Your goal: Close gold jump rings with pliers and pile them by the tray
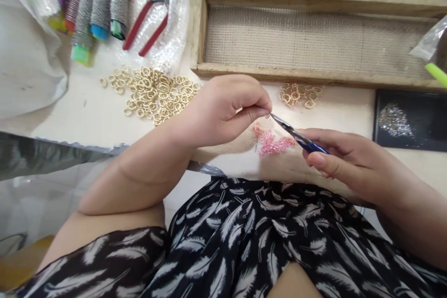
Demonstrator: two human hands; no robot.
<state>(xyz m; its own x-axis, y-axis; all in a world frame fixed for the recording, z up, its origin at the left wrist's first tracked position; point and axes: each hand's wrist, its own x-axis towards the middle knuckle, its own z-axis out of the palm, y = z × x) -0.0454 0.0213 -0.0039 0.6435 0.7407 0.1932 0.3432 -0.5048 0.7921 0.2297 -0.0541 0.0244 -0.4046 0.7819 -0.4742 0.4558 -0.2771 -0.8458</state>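
My left hand (pixel 237 107) is closed in a pinch, its fingertips on a tiny pinkish piece (pixel 267 115) too small to make out well. Wrapped round the blue handles of a pair of pliers (pixel 291 130) is my right hand (pixel 342 158). The pliers' narrow metal tip meets the piece at my left fingertips. Below the tip lies a loose pile of pink beads (pixel 274 143) on the table. Several gold rings with some pink on them (pixel 300 95) sit just beyond the pliers. A large heap of gold rings (pixel 157 93) spreads out left of my left hand.
A wooden frame with wire mesh (pixel 314 39) fills the back right. Red-handled cutters (pixel 146 23) rest on bubble wrap (pixel 178 32), near several wire-wound tubes (pixel 101 2). A black tray (pixel 412 121) holding small glittery pieces stands at right. The table's near edge (pixel 70 144) runs by my forearm.
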